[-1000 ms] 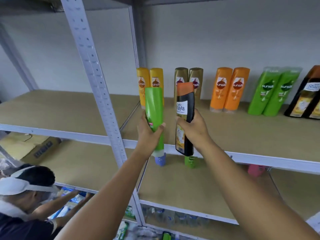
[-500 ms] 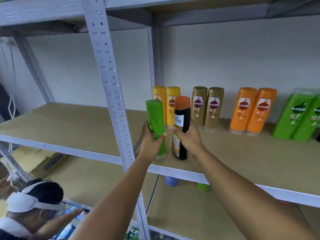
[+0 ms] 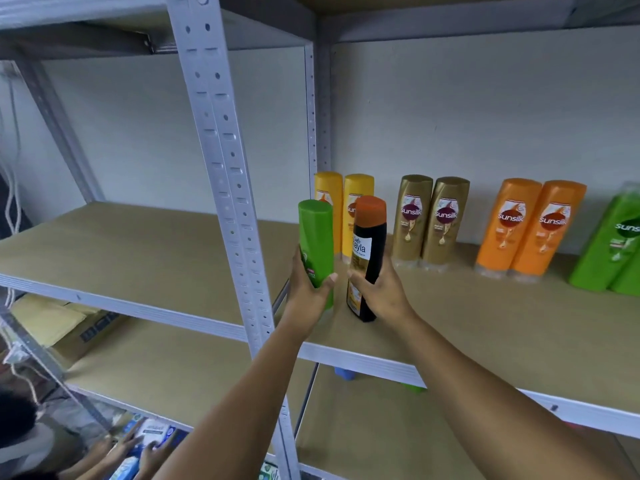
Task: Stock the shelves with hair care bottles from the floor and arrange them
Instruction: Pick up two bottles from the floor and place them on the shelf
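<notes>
The shelf point(image 3: 485, 327) has bare board from its front edge back to the row of bottles along the wall, and wide open board left of the upright post point(image 3: 221, 174). The left hand point(image 3: 308, 292) is wrapped round a green bottle point(image 3: 317, 237) and the right hand point(image 3: 379, 292) round a black bottle point(image 3: 369, 251), both near the shelf's front edge, just right of the post. Along the wall stand two yellow bottles point(image 3: 358, 192), two gold bottles point(image 3: 431, 220), two orange bottles point(image 3: 530, 226) and green bottles point(image 3: 620, 244) cut off by the frame.

Both arms reach forward — left hand point(image 3: 308, 292) and right hand point(image 3: 381, 289) each curled in a grip.
</notes>
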